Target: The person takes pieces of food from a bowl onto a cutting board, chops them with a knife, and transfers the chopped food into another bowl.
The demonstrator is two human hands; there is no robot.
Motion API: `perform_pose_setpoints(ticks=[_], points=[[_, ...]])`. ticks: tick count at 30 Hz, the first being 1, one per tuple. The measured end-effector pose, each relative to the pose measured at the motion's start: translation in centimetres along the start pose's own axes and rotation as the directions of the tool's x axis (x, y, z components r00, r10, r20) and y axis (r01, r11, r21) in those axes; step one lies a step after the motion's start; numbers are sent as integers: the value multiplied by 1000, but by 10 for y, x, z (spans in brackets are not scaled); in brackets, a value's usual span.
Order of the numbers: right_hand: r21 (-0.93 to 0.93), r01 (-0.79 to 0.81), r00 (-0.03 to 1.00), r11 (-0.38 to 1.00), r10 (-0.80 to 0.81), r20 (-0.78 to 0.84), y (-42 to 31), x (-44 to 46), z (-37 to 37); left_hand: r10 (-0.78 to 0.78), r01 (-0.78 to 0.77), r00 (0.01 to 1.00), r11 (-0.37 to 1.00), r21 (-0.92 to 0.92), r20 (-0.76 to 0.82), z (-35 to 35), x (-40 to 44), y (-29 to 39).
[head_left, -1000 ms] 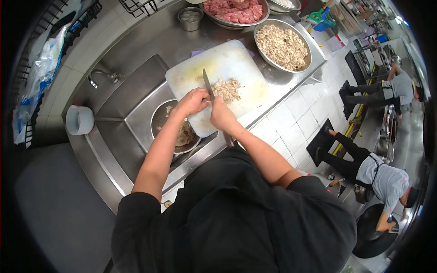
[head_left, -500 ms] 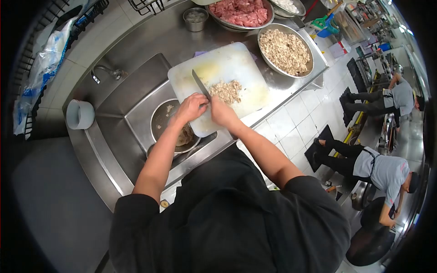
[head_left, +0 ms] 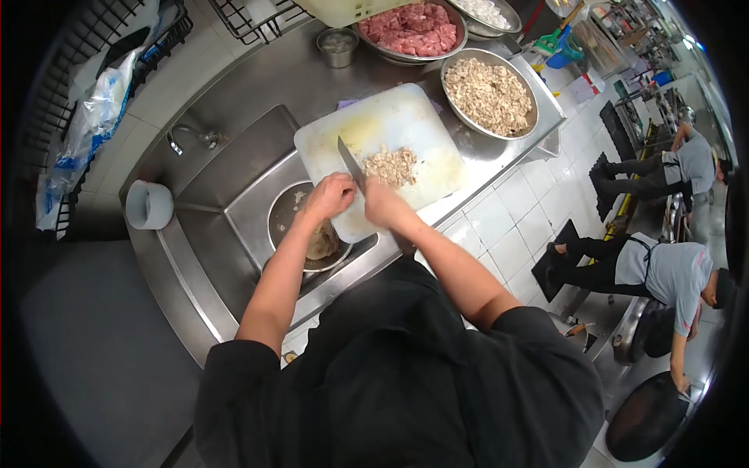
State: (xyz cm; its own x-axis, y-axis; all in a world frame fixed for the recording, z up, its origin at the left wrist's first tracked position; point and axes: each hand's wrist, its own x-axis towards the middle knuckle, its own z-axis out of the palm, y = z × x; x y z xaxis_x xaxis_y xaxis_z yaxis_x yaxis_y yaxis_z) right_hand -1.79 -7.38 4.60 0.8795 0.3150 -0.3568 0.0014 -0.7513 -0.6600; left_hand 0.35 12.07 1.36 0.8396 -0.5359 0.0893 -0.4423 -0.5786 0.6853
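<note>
My right hand (head_left: 385, 206) is wrapped round the handle of a kitchen knife (head_left: 350, 162), whose blade points up the white cutting board (head_left: 425, 117). Close against the blade's left side is my left hand (head_left: 331, 196), its fingers curled in; whatever they hold is hidden. A small heap of pale chopped food (head_left: 392, 166) lies on the board just right of the knife. Below my left forearm, a round metal bowl (head_left: 275, 214) sits in the sink with a brownish lump (head_left: 322, 243) and a few pale scraps in it.
Beyond the board stand a bowl of chopped pale food (head_left: 490, 95), a bowl of raw meat (head_left: 409, 31) and a small metal cup (head_left: 338, 48). At left are the faucet (head_left: 191, 139) and a white container (head_left: 149, 205). Two people work at right, one by a wok (head_left: 647, 417).
The view has shifted slightly, so the counter appears a little lower and further right. Both hands keep their places at the knife. The nearer person's arm has reached further down towards the wok.
</note>
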Motion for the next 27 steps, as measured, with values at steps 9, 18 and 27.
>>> perform_pose_setpoints(ticks=[9,18,27], points=[[-46,131,966,990,-138,-219,45,24,-27,-234,240,947,971,1,-221,26,-2,20],[-517,39,986,855,-117,-119,100,-8,-67,-474,437,780,880,-186,-409,80,34,55],[305,15,999,952,-29,43,165,-41,-95,-310,380,905,896,228,-290,68,59,63]])
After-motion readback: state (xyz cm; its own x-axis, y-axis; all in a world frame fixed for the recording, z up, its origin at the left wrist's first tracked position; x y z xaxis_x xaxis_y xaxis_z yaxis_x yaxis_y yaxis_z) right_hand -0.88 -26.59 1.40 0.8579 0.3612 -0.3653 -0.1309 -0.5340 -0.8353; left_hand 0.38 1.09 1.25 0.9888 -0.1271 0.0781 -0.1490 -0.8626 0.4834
